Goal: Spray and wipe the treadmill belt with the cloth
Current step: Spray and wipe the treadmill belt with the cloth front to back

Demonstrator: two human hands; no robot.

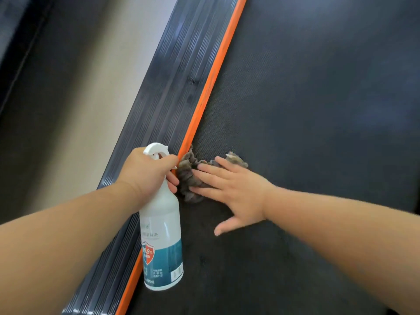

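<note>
Here left hand (145, 173) grips spray bottle (162, 226); flat right hand (234, 189) presses cloth (188, 176) on belt (318, 110)

The dark, fine-textured treadmill belt (318, 110) carries everything here. An orange strip (204, 103) runs along its left edge, with a black ribbed side rail (166, 87) just beyond the strip and pale floor (79, 98) past that. A crumpled grey-brown cloth (189, 178) lies on the belt, touching the orange strip. The right hand (234, 189) lies flat on the cloth, its thumb on bare belt, further from the strip.
</note>
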